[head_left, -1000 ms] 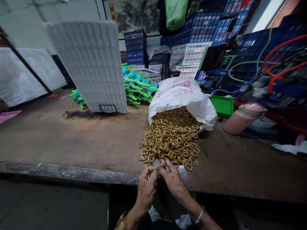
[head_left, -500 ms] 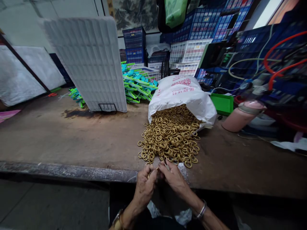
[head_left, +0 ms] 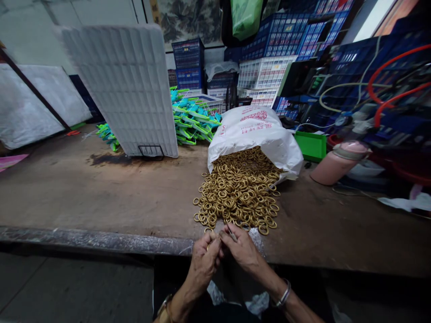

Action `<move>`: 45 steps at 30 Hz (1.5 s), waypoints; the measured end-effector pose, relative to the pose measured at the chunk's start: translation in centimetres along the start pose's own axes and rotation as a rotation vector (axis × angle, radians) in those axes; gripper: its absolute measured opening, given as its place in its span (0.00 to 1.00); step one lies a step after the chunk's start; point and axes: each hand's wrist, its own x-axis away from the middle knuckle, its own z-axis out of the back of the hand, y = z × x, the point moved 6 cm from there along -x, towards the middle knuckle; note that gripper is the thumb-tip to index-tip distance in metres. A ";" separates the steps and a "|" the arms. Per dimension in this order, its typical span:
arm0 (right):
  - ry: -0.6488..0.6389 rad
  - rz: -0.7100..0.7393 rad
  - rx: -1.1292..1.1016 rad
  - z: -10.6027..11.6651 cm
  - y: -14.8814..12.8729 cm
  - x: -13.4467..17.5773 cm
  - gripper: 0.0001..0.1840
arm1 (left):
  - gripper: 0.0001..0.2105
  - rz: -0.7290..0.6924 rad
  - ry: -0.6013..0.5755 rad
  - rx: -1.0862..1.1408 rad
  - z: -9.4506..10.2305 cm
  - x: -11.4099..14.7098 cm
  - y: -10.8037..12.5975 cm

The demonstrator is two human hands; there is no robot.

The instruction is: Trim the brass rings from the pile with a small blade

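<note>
Panel [head_left: 117, 85], white and ribbed, is standing upright on the counter [head_left: 84, 193] at left, with green and teal plastic pieces [head_left: 193, 119] lying heaped behind it; nothing is changing there. Moving right, left hand [head_left: 204, 255] is curling its fingers in, thumb and forefinger pinching what is looking like a gold ring [head_left: 208, 246], mostly hidden by the fingers. Ring is sitting just over the counter's front edge, near the pile. Right hand [head_left: 244, 249] is meeting it, fingertips close together, gripping a thin metal tool [head_left: 231, 233]; exact tool type isn't showing. Main change: tool is leaning further left than half a second ago, right thumb pressing in nearer the left fingers. Left hand is barely shifting. Judging from that, both hands are working on the same small piece, with the right doing the moving and the left steadying. Loose gold rings [head_left: 240, 197] are lying just beyond the hands, spilling from the white sack [head_left: 256, 130], pile looking the same as before. Further right, green tray [head_left: 311, 146] and pink bottle [head_left: 338, 163] are staying put.
</note>
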 end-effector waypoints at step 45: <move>0.001 0.122 0.889 -2.0 1.3 0.1 0.11 | 0.08 0.196 0.001 0.836 5.3 -0.1 -0.4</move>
